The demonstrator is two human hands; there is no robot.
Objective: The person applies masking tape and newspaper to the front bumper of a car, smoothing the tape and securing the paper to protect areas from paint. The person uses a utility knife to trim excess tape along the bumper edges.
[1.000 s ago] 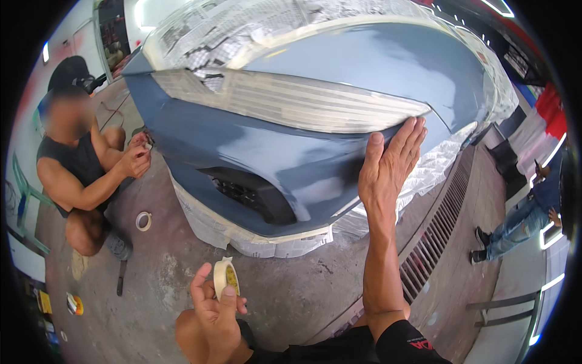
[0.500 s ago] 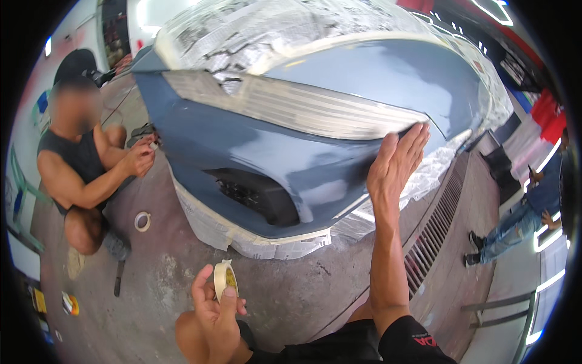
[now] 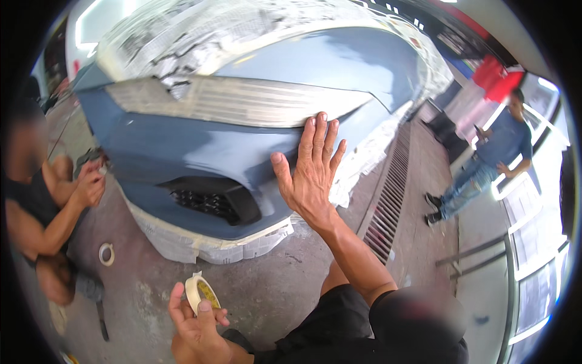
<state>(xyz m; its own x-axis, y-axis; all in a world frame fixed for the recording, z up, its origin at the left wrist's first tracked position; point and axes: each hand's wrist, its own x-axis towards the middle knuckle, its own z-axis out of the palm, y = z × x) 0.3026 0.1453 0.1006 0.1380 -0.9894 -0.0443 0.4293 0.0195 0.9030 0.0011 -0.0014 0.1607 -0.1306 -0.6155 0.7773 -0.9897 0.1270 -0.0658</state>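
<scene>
**Roll being held at left, panel being touched at right**

The hands are being held apart. In the left hand (image 3: 197, 333), a roll (image 3: 192, 295) of pale tape is being gripped by its rim between thumb and fingers, above the floor (image 3: 267, 279) and short of the car; by this grip, it seems, the small tab at its top is being left uncovered. The right hand (image 3: 312, 179) is being laid open, fingers spread, seemingly against the blue-grey panel (image 3: 200, 148), with nothing being grasped; contact is probably being spread over the curve this way. The lower edge of the masked strip (image 3: 242, 103) is being overlapped by its longest fingertips.

Below, the black vent (image 3: 245, 200) is being left bare, while paper (image 3: 236, 252) is being held along the panel's bottom edge by tape, presumably as a shield. Farther left, a second roll (image 3: 100, 255) is being left on the floor, near a crouching person (image 3: 31, 209), perhaps for easy reach. At far right, a small dark object is being held by a standing person (image 3: 506, 145).
</scene>
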